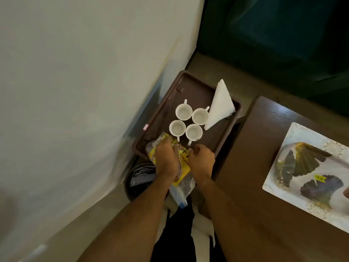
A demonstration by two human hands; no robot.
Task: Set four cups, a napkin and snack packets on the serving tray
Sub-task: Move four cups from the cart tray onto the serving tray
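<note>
Beside the pale wall, a brown serving tray (pixel 190 91) holds four white cups (pixel 188 121) set close together in a square, all upright and showing pale insides, their handles pointing outward. Just right of the cups a folded white napkin (pixel 220 106) lies as a triangle, its far point and right corner reaching over the tray's rim. At the tray's near left corner lies a yellow snack packet (pixel 184 163) with clear plastic ends; its far part is over the tray and its near end hangs off the edge toward the person. Both hands are at this packet: the left hand (pixel 166 157) lies on top of it with the fingers curled over its far part, gripping it, and the right hand (pixel 201 159) is closed in a fist at the packet's right edge, where it seems to pinch the wrapper, though the contact is partly hidden. Below the tray's near left corner stands a dark round bin (pixel 140 178) with paper scraps inside. To the right, on a dark wooden bench (pixel 251 157), sits a white square plate (pixel 294 133) carrying gold and dark leaf-shaped pieces
</note>
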